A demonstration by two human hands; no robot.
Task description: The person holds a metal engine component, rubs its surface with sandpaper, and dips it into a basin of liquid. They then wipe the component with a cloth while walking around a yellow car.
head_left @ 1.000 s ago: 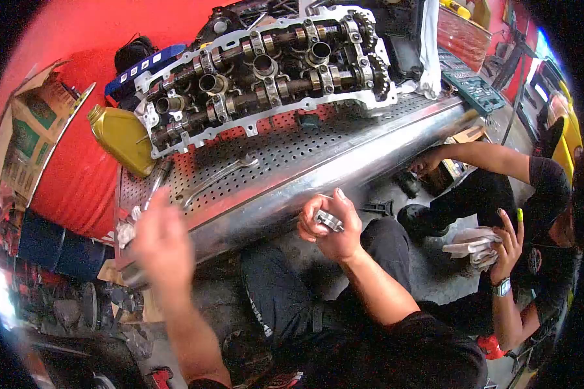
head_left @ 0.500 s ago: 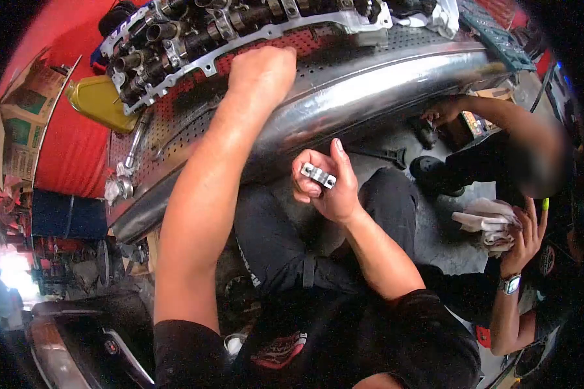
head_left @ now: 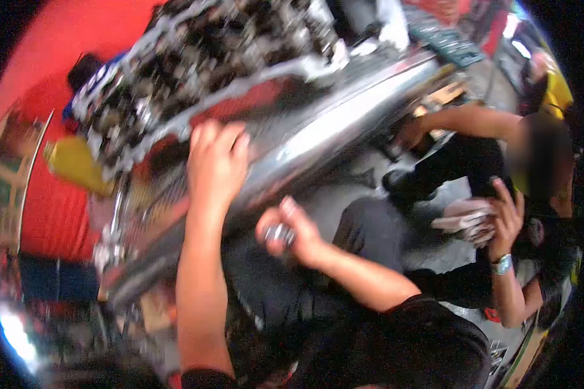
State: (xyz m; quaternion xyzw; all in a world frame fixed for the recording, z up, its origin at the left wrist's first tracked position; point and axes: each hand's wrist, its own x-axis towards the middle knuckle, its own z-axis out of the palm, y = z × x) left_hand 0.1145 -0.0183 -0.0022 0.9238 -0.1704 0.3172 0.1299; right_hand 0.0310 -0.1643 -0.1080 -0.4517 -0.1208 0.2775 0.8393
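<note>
An engine cylinder head [head_left: 220, 61], its valve gear showing as a dark blur, lies on a perforated metal tray bench. Just below its near edge is my left hand [head_left: 217, 162], back of the hand up and fingers curled. Whatever they may hold is hidden. Lower and to the right, in front of the rounded bench edge, my right hand [head_left: 298, 236] is closed around a small silver camshaft bearing cap [head_left: 279, 235], with the thumb raised. Motion blur softens both hands.
The shiny rounded bench edge [head_left: 331, 133] crosses in front of me. A yellow container [head_left: 78, 165] and metal tools [head_left: 110, 246] are at the left. At the right a co-worker [head_left: 480, 149] crouches low, with a cloth [head_left: 467, 220] in one hand.
The view has shifted and blurred, with the cylinder head showing larger. My left hand has come back from the head's edge, its fingers slightly looser. My right hand still holds the cap.
</note>
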